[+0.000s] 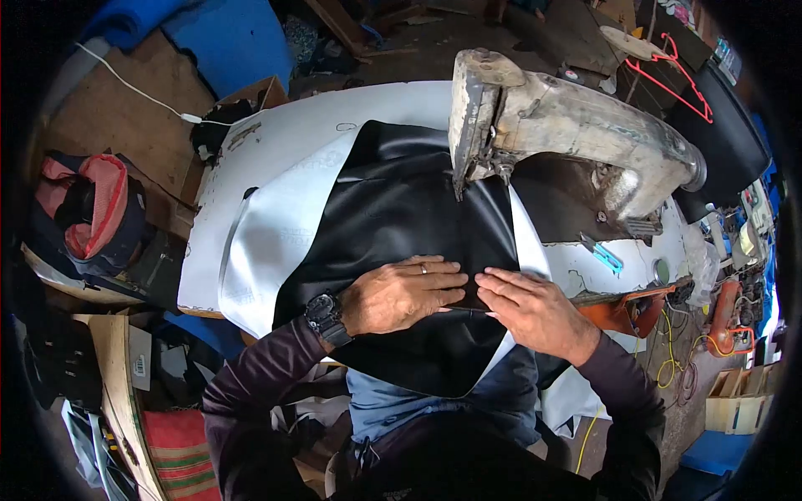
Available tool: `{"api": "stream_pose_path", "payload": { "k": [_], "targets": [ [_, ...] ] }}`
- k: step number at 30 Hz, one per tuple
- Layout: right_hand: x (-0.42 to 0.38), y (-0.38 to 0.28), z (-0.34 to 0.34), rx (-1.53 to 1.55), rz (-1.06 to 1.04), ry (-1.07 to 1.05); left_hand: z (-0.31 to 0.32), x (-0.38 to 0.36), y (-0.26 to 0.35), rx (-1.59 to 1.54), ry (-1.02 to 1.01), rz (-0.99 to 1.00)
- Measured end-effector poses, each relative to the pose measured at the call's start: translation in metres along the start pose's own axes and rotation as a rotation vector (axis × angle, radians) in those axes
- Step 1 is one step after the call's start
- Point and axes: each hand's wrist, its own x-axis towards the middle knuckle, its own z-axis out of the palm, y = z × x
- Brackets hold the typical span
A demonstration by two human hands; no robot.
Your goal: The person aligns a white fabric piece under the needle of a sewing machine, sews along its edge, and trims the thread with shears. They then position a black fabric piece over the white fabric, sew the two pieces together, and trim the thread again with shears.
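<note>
Black glossy sheet material (pixel 393 200) with a white underside (pixel 271 234) is spread over the white table and hangs down over its front edge. My left hand (pixel 405 294) lies on the black material near that edge, fingers extended to the right. Opposite it, my right hand (pixel 535 309) rests on the same material with its fingers stretched to the left. The fingertips of both hands are close together, with a narrow gap between them. A worn sewing machine (pixel 568 117) stands beyond my hands, its needle area over the material's upper right part.
Blue snips (pixel 603 255) lie on the white table (pixel 213 225), right of the material. An orange container (pixel 626 316) is at its front right edge. A dark bag with pink lining (pixel 92 200) sits at left. A red hanger (pixel 681 79) is at upper right.
</note>
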Motion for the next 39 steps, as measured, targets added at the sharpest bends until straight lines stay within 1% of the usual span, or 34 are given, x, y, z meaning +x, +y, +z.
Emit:
{"api": "stream_pose_path", "payload": {
  "k": [5, 8, 11, 14, 17, 28, 34, 39],
  "targets": [
    [0.003, 0.002, -0.002, 0.002, 0.001, -0.014, 0.001, -0.001, -0.006, -0.070, -0.002, -0.020],
    [0.004, 0.003, -0.001, 0.001, -0.003, -0.016, 0.002, -0.002, -0.008, -0.052, 0.004, 0.006],
    [0.004, 0.005, -0.002, -0.001, -0.004, -0.017, -0.002, 0.001, -0.005, -0.048, -0.041, -0.026],
    [0.006, 0.008, -0.001, 0.011, 0.011, -0.025, 0.002, 0.001, -0.008, -0.066, -0.037, -0.049],
    [0.009, 0.009, -0.002, 0.007, 0.020, -0.041, -0.002, 0.002, -0.014, -0.091, -0.009, -0.024],
    [0.018, 0.020, -0.001, 0.013, 0.020, -0.023, -0.003, 0.006, -0.022, -0.043, -0.002, -0.060],
    [0.027, 0.033, 0.002, 0.014, 0.022, 0.006, -0.006, 0.011, -0.036, -0.031, 0.006, -0.065],
    [0.037, 0.045, 0.000, 0.034, 0.057, -0.009, -0.005, 0.015, -0.052, -0.024, 0.025, -0.064]
  ]
}}
